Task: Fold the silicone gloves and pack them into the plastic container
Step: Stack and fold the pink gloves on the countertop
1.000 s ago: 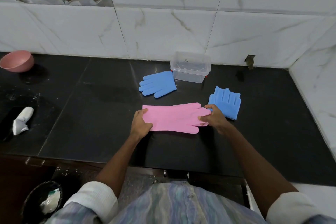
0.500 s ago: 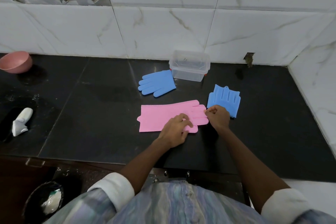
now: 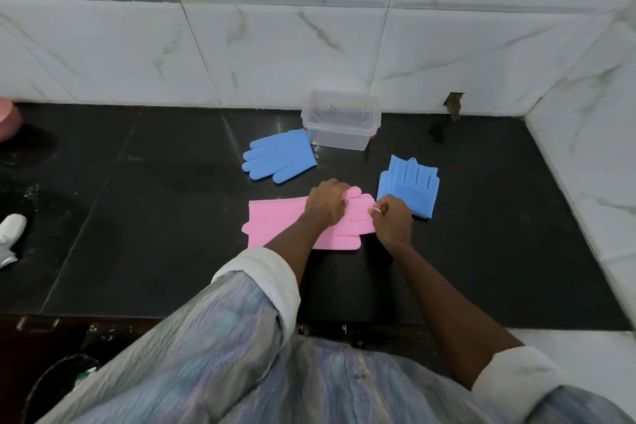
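A pink silicone glove (image 3: 275,224) lies flat on the black counter (image 3: 155,217), cuff to the left, fingers to the right. My left hand (image 3: 326,202) presses down on its palm area near the fingers. My right hand (image 3: 392,221) pinches the pink fingertips at the glove's right end. A blue glove (image 3: 279,160) lies spread out behind it, touching the clear plastic container (image 3: 340,120), which stands open by the wall. A second blue glove (image 3: 409,184), folded, lies just right of my right hand.
White marble-tiled walls close the back and right side. A pink bowl (image 3: 8,117) sits at the far left edge and a white object (image 3: 10,229) lies at the left. A dark bin (image 3: 58,385) stands below the counter's front edge.
My left hand has slid from the pink glove's cuff rightward along it to the finger end, beside my right hand. The camera view has shifted a little.
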